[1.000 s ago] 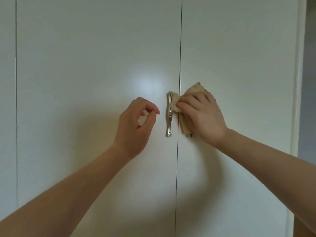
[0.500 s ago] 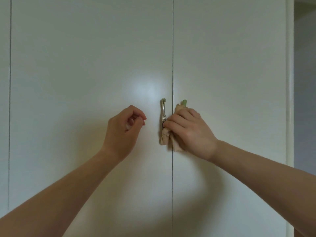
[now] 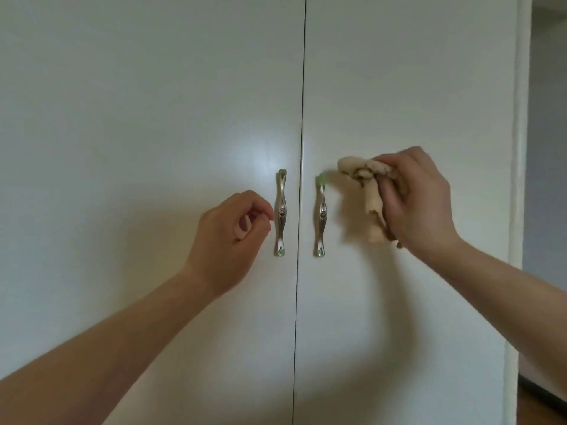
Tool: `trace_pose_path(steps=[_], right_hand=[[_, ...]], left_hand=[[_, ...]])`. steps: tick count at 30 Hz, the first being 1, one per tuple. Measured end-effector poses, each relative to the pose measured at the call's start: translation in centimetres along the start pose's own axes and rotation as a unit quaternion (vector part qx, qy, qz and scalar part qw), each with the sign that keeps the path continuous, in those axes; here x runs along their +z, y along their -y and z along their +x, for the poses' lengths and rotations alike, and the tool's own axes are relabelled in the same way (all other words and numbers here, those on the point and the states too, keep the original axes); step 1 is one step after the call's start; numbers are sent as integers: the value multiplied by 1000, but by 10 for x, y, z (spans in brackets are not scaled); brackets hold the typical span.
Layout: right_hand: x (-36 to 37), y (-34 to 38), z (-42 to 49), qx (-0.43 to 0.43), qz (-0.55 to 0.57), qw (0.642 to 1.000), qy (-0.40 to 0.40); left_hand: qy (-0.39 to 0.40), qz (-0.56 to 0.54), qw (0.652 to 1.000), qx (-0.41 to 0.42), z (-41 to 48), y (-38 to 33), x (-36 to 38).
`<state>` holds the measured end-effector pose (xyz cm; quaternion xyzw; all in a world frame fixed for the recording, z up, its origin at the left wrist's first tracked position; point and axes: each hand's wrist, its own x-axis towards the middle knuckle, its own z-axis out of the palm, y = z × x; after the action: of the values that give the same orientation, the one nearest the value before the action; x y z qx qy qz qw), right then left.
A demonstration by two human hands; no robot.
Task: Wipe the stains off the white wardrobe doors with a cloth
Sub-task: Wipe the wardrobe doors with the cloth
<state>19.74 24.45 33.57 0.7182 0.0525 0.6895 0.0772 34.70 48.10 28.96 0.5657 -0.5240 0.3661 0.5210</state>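
Two white wardrobe doors fill the view: the left door point(image 3: 147, 124) and the right door point(image 3: 408, 87), with a dark seam between them. Each carries a slim metal handle, the left handle point(image 3: 281, 213) and the right handle point(image 3: 321, 216). My right hand point(image 3: 420, 200) grips a crumpled beige cloth point(image 3: 366, 191) against the right door, just right of its handle. My left hand point(image 3: 233, 237) hovers loosely curled beside the left handle, holding nothing. No stain is plain to see.
The wardrobe's right side edge point(image 3: 518, 179) runs down the frame, with a dim room opening point(image 3: 546, 148) and a strip of floor point(image 3: 540, 406) beyond it.
My right hand has carried the cloth off the handles to the right and slightly up, uncovering the right handle. The left hand stays near the left handle.
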Motion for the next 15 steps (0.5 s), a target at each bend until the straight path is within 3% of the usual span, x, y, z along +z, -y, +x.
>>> trace_pose_path(steps=[1,3,8,12,13,15], right_hand=[[3,-8,13,51,-16,998,-13],[20,-13,19,68,-37,997,0],[35,10,-30,-69,22,993,95],[10,0,-64,-204,11,951,233],[4,-6,-56,-218,5,945,243],[0,-14,-26,-141,-4,971,192]], left_hand=[[2,4,1000,1,2,-1,-1],[-4,-1,1000,-9,3,-1,-2],[10,10,1000,-12,-7,-3,-3],[11,14,1000,-15,-9,-6,-8],[14,17,1000,-13,-8,-8,-9],[18,21,1000,-11,-2,-10,-9]])
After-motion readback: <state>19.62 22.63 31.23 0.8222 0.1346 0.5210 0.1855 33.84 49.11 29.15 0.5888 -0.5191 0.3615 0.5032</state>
